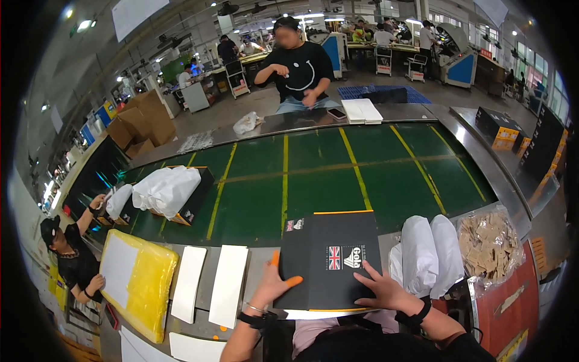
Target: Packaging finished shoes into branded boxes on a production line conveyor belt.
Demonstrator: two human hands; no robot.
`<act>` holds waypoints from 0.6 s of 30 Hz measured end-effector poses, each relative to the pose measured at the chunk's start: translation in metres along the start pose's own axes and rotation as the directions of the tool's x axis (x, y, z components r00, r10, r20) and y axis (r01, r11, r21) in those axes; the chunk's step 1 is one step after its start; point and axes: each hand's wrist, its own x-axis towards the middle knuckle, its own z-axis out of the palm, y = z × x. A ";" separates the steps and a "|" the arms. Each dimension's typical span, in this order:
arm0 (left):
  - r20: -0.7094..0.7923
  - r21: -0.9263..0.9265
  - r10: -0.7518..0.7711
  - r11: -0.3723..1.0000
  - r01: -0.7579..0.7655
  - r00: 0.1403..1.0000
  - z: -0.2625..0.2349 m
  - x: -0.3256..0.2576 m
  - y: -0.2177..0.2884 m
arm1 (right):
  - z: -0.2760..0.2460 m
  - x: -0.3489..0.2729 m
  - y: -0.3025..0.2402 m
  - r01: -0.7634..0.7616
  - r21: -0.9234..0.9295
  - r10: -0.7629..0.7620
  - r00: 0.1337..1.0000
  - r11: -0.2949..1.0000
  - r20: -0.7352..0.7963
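A black shoebox (pixel 325 241) with orange edges and a small flag print lies in front of me at the near edge of the green conveyor belt. My left hand (pixel 271 283) touches its left side, thumb and forefinger spread and capped in orange finger cots. On the right part of the box top rests my right hand (pixel 383 289), fingers stretched apart. Close by on the right lie two long white paper-wrapped bundles (pixel 419 256); what is inside them is hidden. White sheets or cards (pixel 228 286) lie to the left of my left hand.
A clear bag of brown paper pieces (pixel 490 244) sits at right. Yellow-wrapped white paper (pixel 142 283) lies at left. Down the belt (pixel 313 175) stands an open box with white paper (pixel 169 190). One person sits opposite; another works at far left. Black boxes (pixel 500 130) stand at far right.
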 end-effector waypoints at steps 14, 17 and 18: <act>0.137 -0.334 0.655 0.737 -0.588 0.743 0.061 0.092 0.140 | -0.206 0.067 -0.046 0.140 0.283 -0.097 0.982 0.949 -0.161; -0.095 0.215 0.655 0.749 -0.627 0.749 0.049 0.119 0.094 | -0.236 0.024 -0.010 0.000 0.394 0.050 0.992 0.919 -0.117; -0.143 0.240 0.544 0.830 -0.504 0.827 0.039 0.121 0.075 | -0.239 0.012 0.013 -0.098 0.499 0.161 0.983 0.861 -0.086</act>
